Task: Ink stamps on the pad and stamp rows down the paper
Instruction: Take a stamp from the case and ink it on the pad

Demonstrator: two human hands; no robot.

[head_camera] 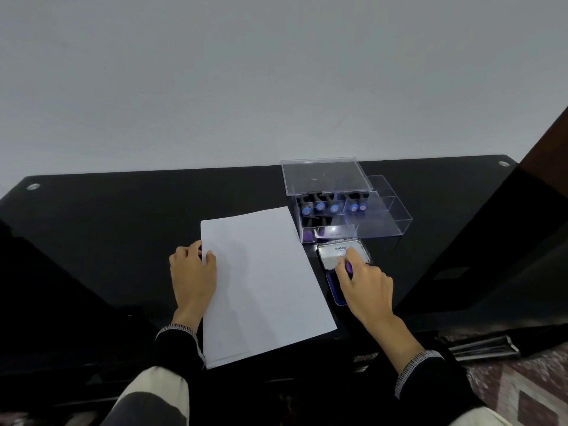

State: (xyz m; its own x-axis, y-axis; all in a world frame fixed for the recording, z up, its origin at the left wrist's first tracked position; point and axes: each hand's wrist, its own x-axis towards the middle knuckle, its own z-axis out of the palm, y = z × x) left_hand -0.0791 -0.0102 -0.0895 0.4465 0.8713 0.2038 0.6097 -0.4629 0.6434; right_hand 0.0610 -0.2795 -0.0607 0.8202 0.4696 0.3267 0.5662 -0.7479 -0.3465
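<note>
My left hand lies on the left edge of the white paper, thumb and fingertips curled over the sheet's border, pinning it to the dark glossy surface. The paper sits slightly turned, its near corner reaching the front edge of the surface, and I can make out no stamped marks on it.

My right hand is over the ink pad, just right of the paper. Its fingers are curled around a small purple stamp, of which only a sliver shows between them. The pad's lid stands open behind my fingers, with a printed label on its inner face; the blue inked bed shows beneath my hand.

Beyond the pad stands a clear plastic box with its lid raised. In its left compartments lie more stamps, dark handles with round blue faces turned toward me.
</note>
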